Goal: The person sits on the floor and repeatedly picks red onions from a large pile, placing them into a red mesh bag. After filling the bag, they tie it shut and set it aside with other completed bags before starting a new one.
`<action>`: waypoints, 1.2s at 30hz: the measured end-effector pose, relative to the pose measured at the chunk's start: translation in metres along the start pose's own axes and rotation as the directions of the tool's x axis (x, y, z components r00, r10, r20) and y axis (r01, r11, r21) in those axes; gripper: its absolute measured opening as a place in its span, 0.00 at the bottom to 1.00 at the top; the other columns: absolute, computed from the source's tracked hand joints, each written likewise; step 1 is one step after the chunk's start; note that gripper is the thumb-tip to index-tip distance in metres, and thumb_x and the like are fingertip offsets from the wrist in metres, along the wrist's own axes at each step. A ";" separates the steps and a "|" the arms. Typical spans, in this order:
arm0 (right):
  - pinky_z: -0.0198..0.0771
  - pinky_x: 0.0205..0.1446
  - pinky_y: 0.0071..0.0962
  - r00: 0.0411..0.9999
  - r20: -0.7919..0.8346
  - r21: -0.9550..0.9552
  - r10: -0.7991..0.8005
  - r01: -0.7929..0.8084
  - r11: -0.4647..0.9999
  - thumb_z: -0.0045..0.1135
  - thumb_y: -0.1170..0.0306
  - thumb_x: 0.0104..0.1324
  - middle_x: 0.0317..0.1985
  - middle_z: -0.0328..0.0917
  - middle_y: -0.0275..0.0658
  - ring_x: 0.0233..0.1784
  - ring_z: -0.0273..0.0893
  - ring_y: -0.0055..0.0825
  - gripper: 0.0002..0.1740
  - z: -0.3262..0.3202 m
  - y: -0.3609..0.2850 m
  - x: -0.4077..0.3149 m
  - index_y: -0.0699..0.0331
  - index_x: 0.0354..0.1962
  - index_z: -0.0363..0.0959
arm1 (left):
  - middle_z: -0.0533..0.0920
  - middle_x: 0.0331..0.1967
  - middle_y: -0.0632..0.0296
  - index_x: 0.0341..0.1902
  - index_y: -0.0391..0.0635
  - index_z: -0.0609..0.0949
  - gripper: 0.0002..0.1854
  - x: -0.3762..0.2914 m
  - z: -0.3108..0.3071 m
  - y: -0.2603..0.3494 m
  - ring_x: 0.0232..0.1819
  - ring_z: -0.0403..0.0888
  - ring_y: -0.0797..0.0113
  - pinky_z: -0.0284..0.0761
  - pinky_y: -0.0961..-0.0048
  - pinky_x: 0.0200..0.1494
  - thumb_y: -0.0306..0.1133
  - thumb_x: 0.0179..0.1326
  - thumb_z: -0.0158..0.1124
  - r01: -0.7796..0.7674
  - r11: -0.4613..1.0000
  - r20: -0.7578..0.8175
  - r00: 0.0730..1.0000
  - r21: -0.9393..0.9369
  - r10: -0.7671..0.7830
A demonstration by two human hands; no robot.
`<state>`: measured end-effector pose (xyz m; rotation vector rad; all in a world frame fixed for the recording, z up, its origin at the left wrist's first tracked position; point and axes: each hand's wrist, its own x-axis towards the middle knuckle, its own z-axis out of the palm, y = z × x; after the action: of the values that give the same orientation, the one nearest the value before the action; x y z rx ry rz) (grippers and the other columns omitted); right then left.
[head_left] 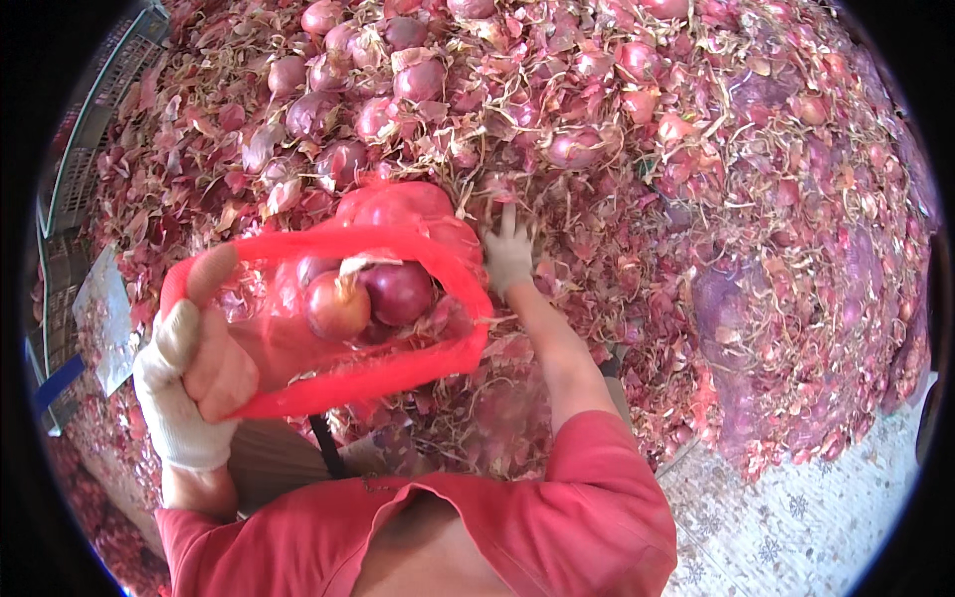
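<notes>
My left hand [183, 366], in a white knit glove with worn fingertips, grips the rim of a red mesh bag [358, 384] at its left end. The bag's mouth is spread wide, and inside lie several onions, among them an orange-brown onion [338, 304] and a purple onion [399, 292]. More onions bulge under the red mesh at its far side. My right hand [509, 250], in a pale glove and slightly blurred, is outside the bag, close to its right side, over the skins. Its fingers are spread and point away from me; nothing shows in them.
Loose red onions [418, 78] lie among dry skins and roots ahead. Purple mesh sacks [720, 313] lie partly covered by skins at the right. Plastic crates [97, 112] line the left edge, near a pale flat sheet [108, 321]. Patterned flooring [791, 522] shows at lower right.
</notes>
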<state>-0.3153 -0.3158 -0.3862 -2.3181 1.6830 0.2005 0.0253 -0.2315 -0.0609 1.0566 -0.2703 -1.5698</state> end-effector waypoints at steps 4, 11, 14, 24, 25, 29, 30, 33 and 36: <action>0.57 0.62 0.57 0.983 0.097 -0.206 0.158 -0.135 0.969 0.57 0.51 0.52 0.63 0.54 0.48 0.61 0.58 0.56 0.37 0.045 0.001 -0.149 0.52 0.59 0.62 | 0.58 0.09 0.74 0.65 0.34 0.60 0.25 -0.004 -0.014 0.012 0.06 0.53 0.82 0.49 0.81 0.10 0.35 0.69 0.45 -0.088 0.995 -0.005 0.996 -0.047 0.088; 0.73 0.41 0.43 0.716 0.582 0.177 -0.386 0.351 0.919 0.49 0.58 0.54 0.49 0.71 0.56 0.43 0.76 0.48 0.22 0.024 -0.017 -0.319 0.63 0.41 0.76 | 0.56 0.10 0.74 0.65 0.36 0.61 0.27 -0.005 -0.006 0.002 0.07 0.51 0.81 0.48 0.80 0.12 0.34 0.65 0.51 0.070 0.996 0.032 0.997 -0.052 -0.068; 0.72 0.39 0.45 0.828 0.538 0.144 -0.158 0.095 0.985 0.53 0.64 0.51 0.32 0.75 0.51 0.33 0.76 0.47 0.18 -0.010 0.015 -0.220 0.63 0.38 0.75 | 0.58 0.09 0.74 0.63 0.34 0.64 0.28 -0.005 0.006 -0.006 0.09 0.53 0.81 0.50 0.82 0.14 0.35 0.61 0.56 0.158 0.987 0.039 0.987 -0.035 -0.156; 0.72 0.48 0.40 0.859 -0.107 0.210 0.500 -0.472 0.856 0.62 0.68 0.48 0.51 0.66 0.48 0.44 0.76 0.45 0.39 -0.045 0.047 0.071 0.47 0.59 0.59 | 0.58 0.09 0.74 0.62 0.37 0.67 0.28 0.007 0.037 -0.017 0.08 0.52 0.81 0.50 0.80 0.14 0.36 0.59 0.58 0.168 0.984 0.051 0.984 0.059 -0.171; 0.74 0.44 0.39 0.825 -0.199 0.285 0.529 -0.468 0.836 0.64 0.70 0.47 0.48 0.69 0.45 0.44 0.77 0.40 0.40 -0.043 0.050 0.067 0.48 0.59 0.59 | 0.59 0.09 0.74 0.61 0.36 0.67 0.29 0.007 0.038 -0.016 0.08 0.52 0.81 0.50 0.81 0.14 0.35 0.58 0.60 0.187 0.981 0.044 0.981 0.047 -0.189; 0.74 0.25 0.26 0.846 0.262 0.901 0.464 -0.043 -0.431 0.65 0.72 0.50 0.45 0.74 0.39 0.40 0.76 0.28 0.41 -0.065 0.056 -0.005 0.58 0.61 0.55 | 0.58 0.11 0.75 0.63 0.36 0.64 0.29 0.006 0.040 -0.017 0.09 0.51 0.83 0.48 0.82 0.14 0.34 0.59 0.57 0.214 0.977 0.057 0.975 -0.013 -0.213; 0.77 0.33 0.29 0.884 0.307 0.844 0.353 -0.082 -0.531 0.66 0.69 0.49 0.48 0.73 0.41 0.46 0.76 0.31 0.41 -0.082 0.051 -0.033 0.59 0.60 0.56 | 0.57 0.11 0.75 0.63 0.36 0.64 0.28 0.006 0.040 -0.019 0.09 0.50 0.83 0.47 0.83 0.14 0.33 0.60 0.56 0.218 0.975 0.093 0.973 -0.053 -0.213; 0.75 0.46 0.26 0.999 -0.002 0.865 0.046 0.025 -0.501 0.69 0.68 0.44 0.53 0.69 0.42 0.51 0.74 0.32 0.44 -0.141 -0.003 -0.090 0.62 0.59 0.58 | 0.57 0.11 0.76 0.63 0.36 0.65 0.28 0.006 0.043 -0.026 0.10 0.50 0.84 0.47 0.83 0.15 0.34 0.60 0.57 0.227 0.973 0.115 0.968 -0.043 -0.221; 0.71 0.45 0.21 0.964 0.105 0.987 -0.246 -0.070 0.146 0.68 0.73 0.44 0.50 0.72 0.40 0.47 0.73 0.23 0.40 -0.190 -0.061 -0.104 0.64 0.57 0.63 | 0.56 0.11 0.75 0.64 0.37 0.63 0.27 0.005 0.045 -0.031 0.10 0.50 0.83 0.47 0.82 0.14 0.35 0.62 0.54 0.240 0.970 0.153 0.958 0.026 -0.241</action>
<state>-0.2986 -0.2598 -0.1686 -1.1959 0.9274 -0.5293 -0.0282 -0.2428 -0.0586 1.0030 -0.2603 -1.8761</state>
